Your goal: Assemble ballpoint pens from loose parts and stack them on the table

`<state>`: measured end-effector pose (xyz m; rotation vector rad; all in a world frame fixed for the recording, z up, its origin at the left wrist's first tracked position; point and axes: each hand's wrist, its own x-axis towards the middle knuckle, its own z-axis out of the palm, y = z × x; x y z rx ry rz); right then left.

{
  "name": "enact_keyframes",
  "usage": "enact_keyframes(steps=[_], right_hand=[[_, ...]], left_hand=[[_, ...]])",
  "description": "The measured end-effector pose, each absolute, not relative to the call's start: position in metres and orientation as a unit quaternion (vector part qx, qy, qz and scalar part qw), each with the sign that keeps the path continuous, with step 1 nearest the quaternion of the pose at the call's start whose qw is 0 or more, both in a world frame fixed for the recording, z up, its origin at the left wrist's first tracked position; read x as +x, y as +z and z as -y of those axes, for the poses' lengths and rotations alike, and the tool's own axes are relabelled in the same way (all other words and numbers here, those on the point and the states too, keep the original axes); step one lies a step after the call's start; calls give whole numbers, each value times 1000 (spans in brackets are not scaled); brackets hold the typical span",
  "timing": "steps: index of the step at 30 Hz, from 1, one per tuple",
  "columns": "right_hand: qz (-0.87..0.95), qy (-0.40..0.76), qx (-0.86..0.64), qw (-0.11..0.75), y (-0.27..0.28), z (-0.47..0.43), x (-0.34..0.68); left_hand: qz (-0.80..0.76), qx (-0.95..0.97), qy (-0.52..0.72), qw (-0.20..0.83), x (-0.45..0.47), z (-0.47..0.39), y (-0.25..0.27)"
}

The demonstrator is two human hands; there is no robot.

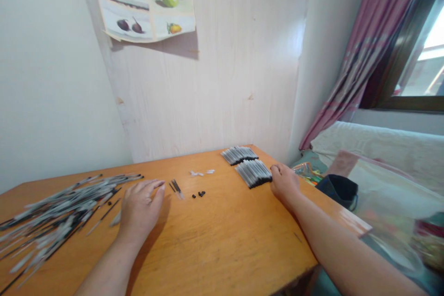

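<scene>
My left hand (141, 206) hovers at the table's left middle, fingers loosely stretched and apart from the thumb; nothing shows in it. Just right of its fingertips lie a few thin dark refills (176, 186) with clear ends. My right hand (284, 182) is closed, its fingertips against the right end of the nearer row of clear pens (252, 173) with black tips. Whatever those fingers may pinch is hidden. A second row of pens (239, 154) lies just behind. Small black caps (201, 194) and white plastic pieces (196, 173) rest between the hands.
A loose heap of pen parts (69, 206) spreads over the left of the wooden table (215, 245). Beyond the right edge are a dark open bag (338, 189) and plastic bags. A pale wall (215, 101) with fruit pictures (149, 2) rises behind.
</scene>
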<state>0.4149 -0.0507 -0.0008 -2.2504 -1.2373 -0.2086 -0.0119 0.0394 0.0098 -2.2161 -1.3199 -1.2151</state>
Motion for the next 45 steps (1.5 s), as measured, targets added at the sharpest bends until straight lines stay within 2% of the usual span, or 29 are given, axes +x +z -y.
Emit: enact_keyframes(steps=[11,18,22,24,29,32,37,45], right_hand=[[496,-125,-799,315,3,40,392],[566,-123,-751,316,10,35,348],[623,-106,-704,325,14,30,312],[646,-88,-684,326,16,28,290],[699,-49,-645,305,19,24,235],[723,-33,-627,289,18,19,208],[737,-14,-615,280,18,5,175],[701,11,-673,233,9,-18,148]], left_hand=[[524,-699,-482,65,-28,-44,18],[557,-546,-616,-106,-49,-54,15],[592,-437,-663,-133,-61,-58,12],[622,-451,-629,-121,-64,-57,10],[738,-554,-382,-47,-57,-43,8],[761,-575,-302,5,-49,-37,8],[773,-583,-245,38,-43,-36,1],[782,-579,-225,49,-40,-37,-4]])
